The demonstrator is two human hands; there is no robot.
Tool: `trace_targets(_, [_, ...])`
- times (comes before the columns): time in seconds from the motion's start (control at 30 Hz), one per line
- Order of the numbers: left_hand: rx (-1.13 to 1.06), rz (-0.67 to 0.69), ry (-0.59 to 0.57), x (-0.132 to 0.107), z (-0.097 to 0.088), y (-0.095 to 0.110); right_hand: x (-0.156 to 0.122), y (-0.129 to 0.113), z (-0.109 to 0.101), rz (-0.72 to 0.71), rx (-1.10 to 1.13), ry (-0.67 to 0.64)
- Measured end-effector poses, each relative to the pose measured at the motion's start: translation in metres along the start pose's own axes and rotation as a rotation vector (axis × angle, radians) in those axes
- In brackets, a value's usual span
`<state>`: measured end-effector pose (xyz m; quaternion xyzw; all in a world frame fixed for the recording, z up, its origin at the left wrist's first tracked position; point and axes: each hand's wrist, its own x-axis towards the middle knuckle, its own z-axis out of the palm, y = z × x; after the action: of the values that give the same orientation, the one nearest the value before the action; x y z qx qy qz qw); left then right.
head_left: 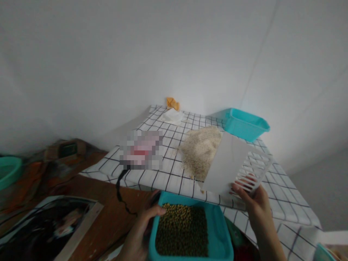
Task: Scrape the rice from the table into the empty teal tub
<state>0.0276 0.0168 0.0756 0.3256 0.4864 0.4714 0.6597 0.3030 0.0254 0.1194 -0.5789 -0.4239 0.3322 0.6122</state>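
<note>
From where I stand, two bare hands are at work, each closed on one thing. The left hand (144, 222) clamps the left wall of a turquoise rectangular plastic tub (220, 230), thumb hooked over the rim, just this side of the table edge. Inside lie two colours of bean: yellow beans (178, 213) nearest that thumb, dark green beans (182, 239) beyond and below them, with bare floor to the right. The right hand (255, 201) pinches one flat white plastic panel (228, 165), thumb on the near face, fingers showing through the slats. The panel leans over the table, slatted end pointing right, solid end left; which side is longer I cannot tell. Left of that grip sits one heap of pale coarse grain (201, 150), partly hidden by the panel; beyond it stands a second turquoise tub (241, 125). One blurred pinkish object (143, 149) lies forward of the left hand, and farther off are one crumpled white piece (173, 116) and one orange one (172, 103), all on white cloth with black checks (163, 176).
</note>
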Motion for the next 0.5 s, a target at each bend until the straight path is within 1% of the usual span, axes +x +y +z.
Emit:
trace_targets(0.1, [-0.05, -0.063, -0.005, 0.001, -0.002, -0.006, -0.007, 0.002, 0.003, 0.028, 0.042, 0.066])
trace_targets(0.17, [-0.048, -0.067, 0.005, 0.002, -0.008, -0.012, -0.007, 0.003, 0.004, 0.031, 0.049, 0.095])
trace_targets(0.27, [-0.018, -0.029, 0.031, 0.001, -0.02, -0.019, 0.002, 0.003, 0.009, 0.008, 0.031, 0.071])
trace_targets(0.33, [-0.009, -0.016, 0.03, 0.0, -0.027, -0.021, 0.01, 0.001, 0.016, -0.012, 0.037, 0.06])
trace_targets(0.43, [-0.021, -0.026, 0.021, -0.002, -0.03, -0.02, 0.019, -0.003, 0.03, -0.037, 0.082, 0.047])
trace_targets(0.5, [-0.007, 0.036, 0.035, -0.004, -0.029, -0.018, 0.021, -0.005, 0.038, -0.045, 0.102, 0.013])
